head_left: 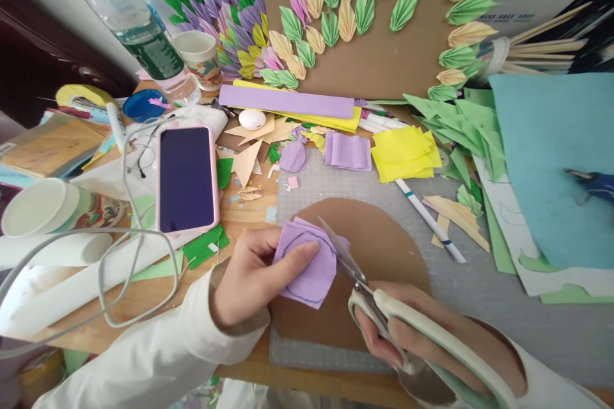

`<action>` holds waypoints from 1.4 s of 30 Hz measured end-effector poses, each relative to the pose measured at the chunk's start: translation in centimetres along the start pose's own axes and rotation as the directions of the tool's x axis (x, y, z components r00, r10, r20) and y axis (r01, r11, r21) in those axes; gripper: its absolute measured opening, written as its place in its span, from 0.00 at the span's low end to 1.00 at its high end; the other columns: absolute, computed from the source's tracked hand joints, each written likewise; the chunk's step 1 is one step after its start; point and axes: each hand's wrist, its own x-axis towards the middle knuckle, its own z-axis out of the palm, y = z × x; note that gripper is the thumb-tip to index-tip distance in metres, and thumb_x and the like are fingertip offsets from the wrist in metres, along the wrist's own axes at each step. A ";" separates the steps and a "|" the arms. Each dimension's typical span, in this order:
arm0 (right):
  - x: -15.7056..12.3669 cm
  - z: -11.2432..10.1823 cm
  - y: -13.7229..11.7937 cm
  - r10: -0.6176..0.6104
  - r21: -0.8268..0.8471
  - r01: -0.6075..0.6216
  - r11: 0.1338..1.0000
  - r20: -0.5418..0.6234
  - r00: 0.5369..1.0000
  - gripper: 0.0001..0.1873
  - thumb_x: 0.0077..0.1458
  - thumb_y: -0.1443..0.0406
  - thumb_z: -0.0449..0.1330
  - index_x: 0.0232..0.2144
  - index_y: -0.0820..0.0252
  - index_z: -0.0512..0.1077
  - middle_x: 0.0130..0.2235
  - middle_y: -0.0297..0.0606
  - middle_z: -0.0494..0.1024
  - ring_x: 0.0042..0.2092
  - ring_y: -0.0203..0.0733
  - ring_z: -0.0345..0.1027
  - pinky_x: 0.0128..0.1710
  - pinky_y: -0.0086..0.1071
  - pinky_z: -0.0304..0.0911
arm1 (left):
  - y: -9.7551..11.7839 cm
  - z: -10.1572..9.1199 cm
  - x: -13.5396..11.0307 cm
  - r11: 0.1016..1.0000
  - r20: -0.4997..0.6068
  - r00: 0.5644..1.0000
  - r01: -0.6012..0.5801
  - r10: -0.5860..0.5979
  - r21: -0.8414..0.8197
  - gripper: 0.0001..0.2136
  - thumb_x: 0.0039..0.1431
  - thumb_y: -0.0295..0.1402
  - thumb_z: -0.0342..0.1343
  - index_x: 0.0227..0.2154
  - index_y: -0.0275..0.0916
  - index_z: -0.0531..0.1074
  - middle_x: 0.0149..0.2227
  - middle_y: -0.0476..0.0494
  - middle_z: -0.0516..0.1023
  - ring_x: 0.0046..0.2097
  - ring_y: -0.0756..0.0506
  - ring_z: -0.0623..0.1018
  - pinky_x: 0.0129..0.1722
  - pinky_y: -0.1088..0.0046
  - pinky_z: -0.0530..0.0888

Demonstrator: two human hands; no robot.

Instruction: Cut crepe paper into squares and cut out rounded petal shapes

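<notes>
1. Pinches the purple paper stack in the left hand, thumb pressed on top and the other fingers tucked beneath, apparently to stop the layers sliding and to show the pencilled circle face up.
2. Grips the scissors in the right hand, fingers curled through the pale green handles, with the upper blade lying across the stack's right edge beside the drawn line.
3. Holds the stack low over the brown cardboard disc on the cutting mat, near the front edge of the desk, seemingly so offcuts land on the mat.
4. Has the phone lying just left of the mat, screen dark, away from the blades.
5. Has more purple squares and yellow squares at the mat's far edge, well apart from both hands.
</notes>
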 end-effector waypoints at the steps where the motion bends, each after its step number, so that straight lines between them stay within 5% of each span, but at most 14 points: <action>1: 0.0 0.0 0.0 -0.002 -0.004 0.002 1.000 -0.004 1.000 0.27 0.59 0.42 0.51 0.25 0.58 0.62 0.24 0.30 0.62 0.23 0.32 0.51 0.24 0.30 0.50 | 0.0 0.0 0.0 1.000 0.001 1.000 -0.008 0.008 0.028 0.11 0.58 0.37 0.60 0.25 0.36 0.79 0.23 0.46 0.76 0.25 0.51 0.70 0.24 0.78 0.68; 16: -0.6 0.0 -0.6 0.176 -0.077 -0.179 0.981 -0.043 0.983 0.30 0.54 0.36 0.49 0.24 0.56 0.56 0.24 0.29 0.59 0.25 0.33 0.48 0.25 0.32 0.46 | 0.0 -0.1 -0.3 0.966 -0.007 0.990 -0.133 0.138 0.222 0.10 0.58 0.36 0.60 0.24 0.37 0.80 0.24 0.44 0.79 0.27 0.47 0.75 0.26 0.73 0.72; 21: -0.3 -0.2 -0.1 0.139 0.003 -0.139 0.990 -0.028 0.990 0.29 0.54 0.39 0.53 0.23 0.57 0.57 0.24 0.28 0.59 0.25 0.32 0.48 0.24 0.31 0.46 | -0.1 -0.1 -0.4 0.982 0.041 0.993 -0.115 0.110 0.147 0.09 0.60 0.35 0.59 0.28 0.38 0.81 0.29 0.42 0.81 0.33 0.44 0.78 0.32 0.71 0.75; 31: -0.1 -0.1 0.1 0.039 0.087 -0.038 0.996 -0.009 0.999 0.24 0.57 0.46 0.57 0.23 0.58 0.60 0.23 0.27 0.61 0.21 0.29 0.48 0.21 0.29 0.46 | 0.5 0.0 -0.2 0.991 -0.002 0.999 -0.045 0.046 0.126 0.15 0.57 0.38 0.60 0.18 0.37 0.76 0.21 0.44 0.75 0.26 0.47 0.73 0.24 0.73 0.70; 36: 0.0 0.2 0.0 0.080 0.131 -0.075 0.989 -0.032 0.996 0.26 0.56 0.45 0.58 0.22 0.57 0.57 0.21 0.26 0.59 0.20 0.28 0.47 0.20 0.28 0.45 | 0.2 0.1 -0.2 0.999 0.021 0.999 -0.029 0.028 0.027 0.11 0.59 0.38 0.60 0.25 0.39 0.81 0.29 0.42 0.81 0.33 0.44 0.78 0.29 0.73 0.73; 42: 0.1 -0.1 0.9 -0.004 0.092 0.006 0.996 -0.022 1.000 0.23 0.59 0.46 0.55 0.25 0.57 0.61 0.22 0.27 0.61 0.21 0.30 0.48 0.22 0.29 0.47 | -0.5 0.1 -0.1 0.999 -0.040 0.998 -0.047 0.046 -0.024 0.11 0.60 0.39 0.59 0.28 0.39 0.81 0.26 0.45 0.79 0.27 0.49 0.72 0.25 0.75 0.70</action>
